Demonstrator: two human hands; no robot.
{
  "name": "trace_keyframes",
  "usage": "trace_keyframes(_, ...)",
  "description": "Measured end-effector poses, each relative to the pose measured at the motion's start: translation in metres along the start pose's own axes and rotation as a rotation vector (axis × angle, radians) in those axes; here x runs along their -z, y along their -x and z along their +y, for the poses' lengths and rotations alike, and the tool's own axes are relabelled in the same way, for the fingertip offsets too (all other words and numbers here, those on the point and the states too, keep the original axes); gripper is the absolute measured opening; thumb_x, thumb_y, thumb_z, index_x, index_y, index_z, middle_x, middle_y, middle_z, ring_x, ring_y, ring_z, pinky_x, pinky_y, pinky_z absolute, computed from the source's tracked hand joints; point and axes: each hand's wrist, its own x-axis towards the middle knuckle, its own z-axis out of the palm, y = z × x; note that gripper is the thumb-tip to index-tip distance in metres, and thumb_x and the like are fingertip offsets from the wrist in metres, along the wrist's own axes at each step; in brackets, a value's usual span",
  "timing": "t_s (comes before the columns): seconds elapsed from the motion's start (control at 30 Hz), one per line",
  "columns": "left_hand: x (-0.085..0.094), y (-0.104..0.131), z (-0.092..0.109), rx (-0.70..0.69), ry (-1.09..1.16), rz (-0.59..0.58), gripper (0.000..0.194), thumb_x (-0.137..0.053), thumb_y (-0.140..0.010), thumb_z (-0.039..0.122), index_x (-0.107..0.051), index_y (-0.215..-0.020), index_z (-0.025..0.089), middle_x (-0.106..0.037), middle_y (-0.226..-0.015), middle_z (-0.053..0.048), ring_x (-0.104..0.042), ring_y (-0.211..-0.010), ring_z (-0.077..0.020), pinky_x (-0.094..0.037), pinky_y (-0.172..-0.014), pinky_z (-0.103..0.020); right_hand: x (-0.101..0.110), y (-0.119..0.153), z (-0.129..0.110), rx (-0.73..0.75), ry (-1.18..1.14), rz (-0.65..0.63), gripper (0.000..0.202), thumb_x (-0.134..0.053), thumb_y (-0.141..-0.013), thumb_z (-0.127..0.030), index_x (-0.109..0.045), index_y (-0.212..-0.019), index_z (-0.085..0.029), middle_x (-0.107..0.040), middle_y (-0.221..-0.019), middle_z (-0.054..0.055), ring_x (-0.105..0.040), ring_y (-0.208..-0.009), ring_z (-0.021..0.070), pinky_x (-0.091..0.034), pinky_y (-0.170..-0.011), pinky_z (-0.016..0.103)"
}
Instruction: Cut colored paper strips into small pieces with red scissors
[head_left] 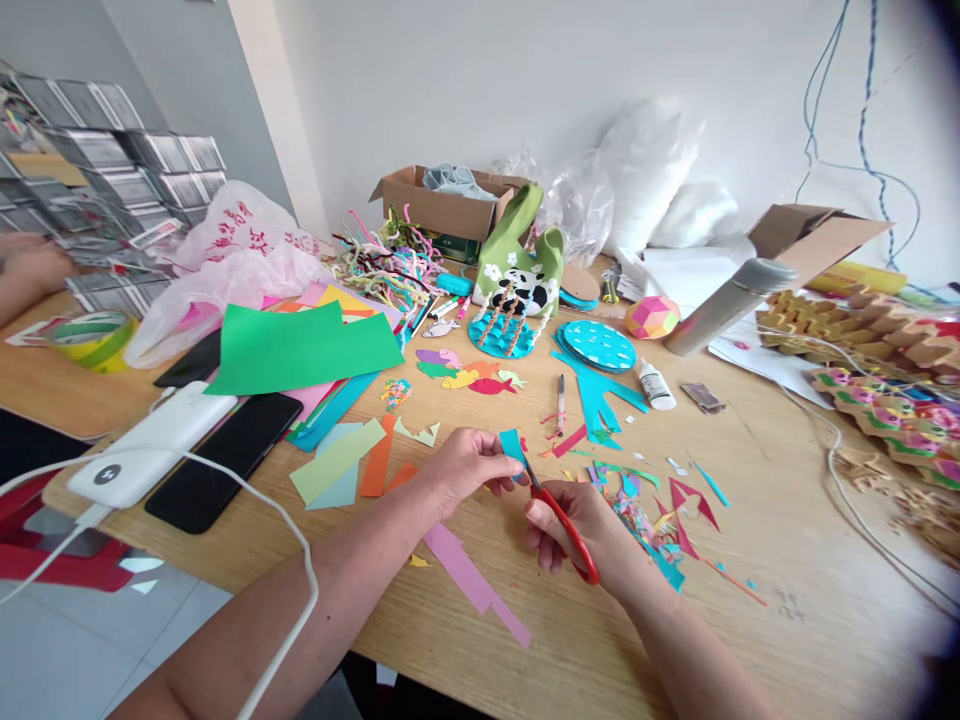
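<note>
My left hand [476,465] pinches a small blue piece of paper [511,446] between thumb and fingers. Red-handled scissors [559,520] are in my right hand [566,525], their blades at the right edge of that piece. Below my left forearm lies a pink paper strip [461,572]. Several paper fish [491,385] in various colours rest beyond my hands. To the right of my right hand is a heap of colourful scraps [634,510], with red offcuts [688,510] beside it. A pen [560,405] lies just past the scissors.
Green sheets [300,350], a black phone [221,465] and a white power bank [150,450] with a cable are at left. Blue discs [600,345], a glue bottle [655,385] and a grey flask [727,305] stand farther right. Another person's hand [34,265] shows far left.
</note>
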Motion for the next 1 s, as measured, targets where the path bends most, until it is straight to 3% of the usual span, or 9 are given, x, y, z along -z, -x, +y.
trace_keyframes(1.0,-0.0005,-0.0006,-0.0004,0.021,-0.020,0.024,0.012,-0.065,-0.059,0.023,-0.065,-0.063,0.012,-0.068,-0.064,-0.005,-0.054,-0.053,-0.0102,-0.042,-0.055,-0.024,-0.0003,0.0000,-0.0010,-0.008,-0.001,-0.001,0.054,-0.067,-0.062,-0.066,-0.053,-0.064,-0.013,-0.062,-0.055,0.003,-0.058,-0.041,0.0116,-0.044,-0.038,0.019)
